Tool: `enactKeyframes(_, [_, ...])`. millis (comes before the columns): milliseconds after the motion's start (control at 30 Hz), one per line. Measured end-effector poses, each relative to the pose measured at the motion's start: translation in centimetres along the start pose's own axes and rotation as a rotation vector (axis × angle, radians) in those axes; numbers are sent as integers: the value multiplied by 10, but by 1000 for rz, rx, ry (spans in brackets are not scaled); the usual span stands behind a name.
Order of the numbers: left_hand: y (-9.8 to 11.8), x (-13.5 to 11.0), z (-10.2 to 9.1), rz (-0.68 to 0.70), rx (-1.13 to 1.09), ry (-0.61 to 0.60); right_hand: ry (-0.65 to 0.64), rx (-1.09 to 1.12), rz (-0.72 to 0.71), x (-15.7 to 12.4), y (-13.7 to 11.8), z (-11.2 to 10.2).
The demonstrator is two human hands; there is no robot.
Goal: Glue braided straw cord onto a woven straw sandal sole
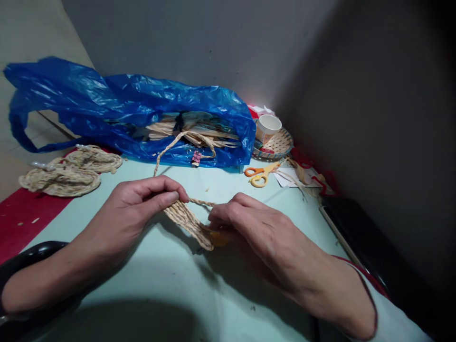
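My left hand (142,202) pinches the upper end of a flat bundle of twisted straw cord (188,223) between thumb and forefinger, above the table. A short stretch of the cord (201,203) runs from there to my right hand (256,225), whose fingers are closed around it beside the bundle's lower end. Something yellow (220,239) shows under my right fingers; its kind cannot be made out. Behind my left hand, more cord (164,154) loops up over the blue plastic bag (124,99), near a small pink clip (196,157).
Loose straw strips (188,130) lie inside the bag's mouth. Orange-and-yellow scissors (261,173) rest on the pale table (149,280). Two cord coils (60,180) sit at left. A paper cup (270,126) stands in a woven basket (285,142). A dark flat object (363,242) borders the right.
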State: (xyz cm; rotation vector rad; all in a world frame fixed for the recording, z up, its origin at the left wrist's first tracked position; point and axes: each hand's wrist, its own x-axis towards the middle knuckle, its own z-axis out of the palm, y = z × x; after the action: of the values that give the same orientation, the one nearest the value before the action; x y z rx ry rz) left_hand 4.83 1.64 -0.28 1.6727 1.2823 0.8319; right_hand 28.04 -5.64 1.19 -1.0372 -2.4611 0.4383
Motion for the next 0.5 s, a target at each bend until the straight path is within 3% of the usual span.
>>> enactKeyframes(200, [1,-2,1,54,31,25,-43,19,58,0,-4,2])
enactKeyframes(500, [-2,-10,6,38,14,84,119,28,109,-1,-10,15])
